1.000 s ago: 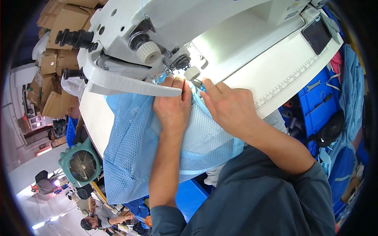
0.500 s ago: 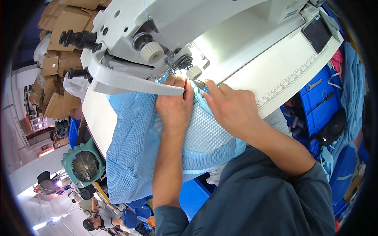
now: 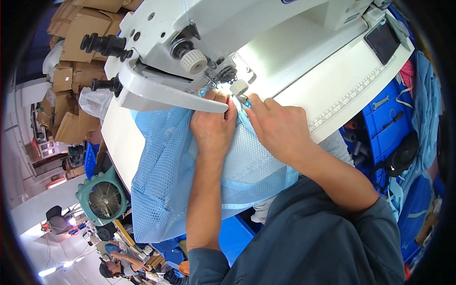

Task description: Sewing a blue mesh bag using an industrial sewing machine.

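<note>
A light blue mesh fabric (image 3: 166, 175) lies over the white table (image 3: 114, 137) and hangs off its near edge. My left hand (image 3: 213, 128) presses on the mesh, fingers pinching it right under the head of the white sewing machine (image 3: 190, 42). My right hand (image 3: 278, 128) lies beside it, fingertips holding the fabric's edge by the needle area. The needle itself is hidden behind the machine's parts and my fingers.
A small dark screen (image 3: 382, 40) sits at the table's far right. A blue tray (image 3: 387, 114) with tools hangs beside the table. Cardboard boxes (image 3: 76, 33) are stacked at the left. A green fan (image 3: 102, 199) stands on the floor below. Another person (image 3: 118, 266) sits further off.
Both hands have stayed on the mesh by the needle and shifted only slightly, along with the camera's view.
</note>
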Demonstrator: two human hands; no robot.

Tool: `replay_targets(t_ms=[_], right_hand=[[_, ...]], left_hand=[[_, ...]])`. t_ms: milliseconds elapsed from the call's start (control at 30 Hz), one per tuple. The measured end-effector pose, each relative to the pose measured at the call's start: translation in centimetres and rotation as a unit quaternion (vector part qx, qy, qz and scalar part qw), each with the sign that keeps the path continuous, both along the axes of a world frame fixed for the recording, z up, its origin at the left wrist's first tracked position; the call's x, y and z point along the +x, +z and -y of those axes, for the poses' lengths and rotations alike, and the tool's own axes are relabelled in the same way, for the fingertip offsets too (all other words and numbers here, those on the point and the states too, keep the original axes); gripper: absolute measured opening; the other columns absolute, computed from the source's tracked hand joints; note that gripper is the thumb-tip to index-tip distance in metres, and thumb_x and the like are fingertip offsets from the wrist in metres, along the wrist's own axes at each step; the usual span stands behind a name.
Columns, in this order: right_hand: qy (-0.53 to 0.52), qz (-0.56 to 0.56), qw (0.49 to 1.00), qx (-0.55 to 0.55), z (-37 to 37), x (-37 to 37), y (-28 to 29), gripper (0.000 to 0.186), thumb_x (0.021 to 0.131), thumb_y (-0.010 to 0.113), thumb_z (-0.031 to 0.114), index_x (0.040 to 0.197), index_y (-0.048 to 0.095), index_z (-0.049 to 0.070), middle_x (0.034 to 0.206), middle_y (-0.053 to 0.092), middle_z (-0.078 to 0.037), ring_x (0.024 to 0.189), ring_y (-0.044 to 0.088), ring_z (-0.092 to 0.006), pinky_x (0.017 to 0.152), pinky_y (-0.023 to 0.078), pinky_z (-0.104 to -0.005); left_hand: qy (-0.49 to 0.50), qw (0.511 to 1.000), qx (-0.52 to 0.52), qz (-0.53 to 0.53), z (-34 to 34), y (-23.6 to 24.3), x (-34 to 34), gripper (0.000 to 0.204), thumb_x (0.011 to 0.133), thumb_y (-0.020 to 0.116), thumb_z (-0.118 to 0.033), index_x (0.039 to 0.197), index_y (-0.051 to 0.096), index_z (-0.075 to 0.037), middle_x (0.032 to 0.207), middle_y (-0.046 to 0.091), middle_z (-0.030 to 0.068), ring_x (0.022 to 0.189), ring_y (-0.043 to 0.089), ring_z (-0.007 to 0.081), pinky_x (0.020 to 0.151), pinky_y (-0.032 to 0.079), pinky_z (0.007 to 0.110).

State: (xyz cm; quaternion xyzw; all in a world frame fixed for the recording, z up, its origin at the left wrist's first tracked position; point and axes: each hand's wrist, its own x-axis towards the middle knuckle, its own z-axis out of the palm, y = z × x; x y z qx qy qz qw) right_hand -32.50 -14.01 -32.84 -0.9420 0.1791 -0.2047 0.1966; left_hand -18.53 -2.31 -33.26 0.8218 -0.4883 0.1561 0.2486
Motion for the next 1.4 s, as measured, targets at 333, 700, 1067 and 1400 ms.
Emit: replay_targets(t_ms=[333, 700, 1067, 1400], right_hand=[[0.013, 0.004, 0.999, 0.044, 0.5, -1.2, 0.2, 0.033, 0.102, 0.073, 0.028, 0.129, 0.067, 0.010, 0.078, 0.067, -0.003, 0.060, 0.069, -0.0239, 0.050, 0.052, -0.0387], [0.025, -0.004, 0.999, 0.040, 0.6, -0.3, 0.5, 0.023, 0.107, 0.066, 0.029, 0.110, 0.066, 0.006, 0.077, 0.070, -0.006, 0.061, 0.074, -0.0223, 0.051, 0.054, -0.0367], [0.000, -0.018, 0.999, 0.028, 1.0, -1.9, 0.9, 0.024, 0.105, 0.067, 0.029, 0.114, 0.067, 0.006, 0.079, 0.071, -0.006, 0.063, 0.074, -0.0222, 0.052, 0.055, -0.0377], [0.018, -0.001, 0.998, 0.063, 0.4, -1.3, 0.6, 0.022, 0.106, 0.065, 0.028, 0.111, 0.066, 0.006, 0.079, 0.068, -0.005, 0.062, 0.073, -0.0233, 0.053, 0.055, -0.0378]], left_hand=[[0.019, 0.999, -0.013, -0.049, 0.0, -0.3, 0.0, 0.015, 0.089, 0.079, -0.006, 0.101, 0.071, -0.004, 0.103, 0.072, 0.0143, 0.090, 0.072, 0.0366, 0.077, 0.060, 0.047], [0.026, 0.999, 0.003, -0.030, -0.2, -0.2, -0.3, 0.019, 0.089, 0.078, -0.006, 0.105, 0.070, -0.003, 0.106, 0.072, 0.0141, 0.089, 0.073, 0.0353, 0.076, 0.061, 0.046], [0.013, 0.999, 0.006, -0.042, -0.2, 0.2, -0.3, 0.020, 0.086, 0.080, -0.004, 0.104, 0.070, -0.003, 0.109, 0.072, 0.0141, 0.093, 0.073, 0.0352, 0.079, 0.061, 0.045], [0.036, 0.998, 0.010, -0.058, -0.4, -0.1, -0.3, 0.010, 0.094, 0.077, 0.002, 0.104, 0.076, 0.000, 0.098, 0.069, 0.0115, 0.077, 0.066, 0.0219, 0.067, 0.055, 0.035]])
